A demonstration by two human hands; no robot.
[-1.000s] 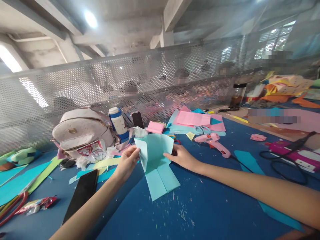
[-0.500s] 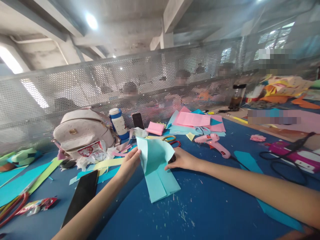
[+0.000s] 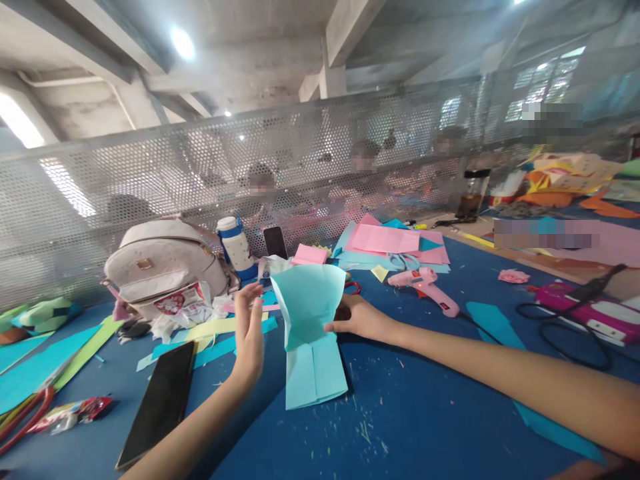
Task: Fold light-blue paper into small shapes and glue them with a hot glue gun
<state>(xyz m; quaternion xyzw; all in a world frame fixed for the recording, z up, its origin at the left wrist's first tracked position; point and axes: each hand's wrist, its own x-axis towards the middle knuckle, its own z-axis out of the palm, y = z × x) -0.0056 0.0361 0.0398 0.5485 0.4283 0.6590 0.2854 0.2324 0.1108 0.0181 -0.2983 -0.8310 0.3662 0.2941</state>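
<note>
A folded light-blue paper (image 3: 314, 327), shaped like a small bag with a flared top, is in front of me. Its lower flaps meet along a vertical seam. My right hand (image 3: 363, 317) grips its right side, thumb on the near face and fingers hidden behind. Just left of the paper, my left hand (image 3: 249, 333) is raised with fingers apart, holding nothing. Behind the paper, red-handled scissors (image 3: 354, 287) show only in part. Yellow and blue paper strips (image 3: 220, 328) lie beyond my left hand.
A black phone (image 3: 159, 403) lies left, near a wrapped snack (image 3: 73, 415). A backpack (image 3: 160, 260) and bottle (image 3: 236, 247) stand at the back by a perforated metal screen (image 3: 190, 173). On the right are a pink glue gun (image 3: 425, 288) and a magenta power strip (image 3: 585, 310) with black cables.
My left hand has let go of the paper's upper left edge and opened beside it. The paper has turned more upright and faces me, still in my right hand.
</note>
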